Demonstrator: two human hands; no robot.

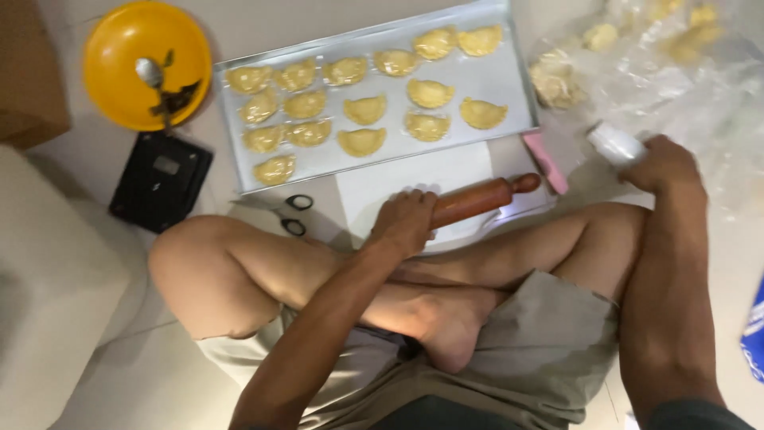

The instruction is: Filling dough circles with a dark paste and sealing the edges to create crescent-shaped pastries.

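Sitting cross-legged on the floor, left hand (404,221) curling over the near end of a wooden rolling pin (477,199), fingers closed on the barrel just where it meets the white rolling mat (414,179). Pin lying across that mat, far handle knob pointing toward a pink scraper (547,163). Right hand (660,163) reaching out to the side, wrapping around a small white container (614,143). Looks like a closed grip, though the fingers are mostly hiding behind the back of the hand.

Guessing on handling: pin looking solid and stiff, decently heavy for its size, smooth varnished wood, so probably a bit slick with floury or greasy fingers. Round too, so likely rolling off if let go on a slope. Gripping the thick barrel as now seems fine for dragging it; taking the narrower handles at the ends is better for actual rolling. White container probably light and rigid, easy one-handed pick-up around its side.

Also hanging around: metal baking tray (509,87) just beyond the mat, filling up with rows of crimped half-moon pastries (364,109), soft and fragile by the look of them. Scissors (296,213) lying beside the left knee, yellow bowl (119,40) with a spoon (150,73) in it, black kitchen scale (163,179) near that bowl, crinkly plastic sheet (676,87) with dough scraps past the right hand.
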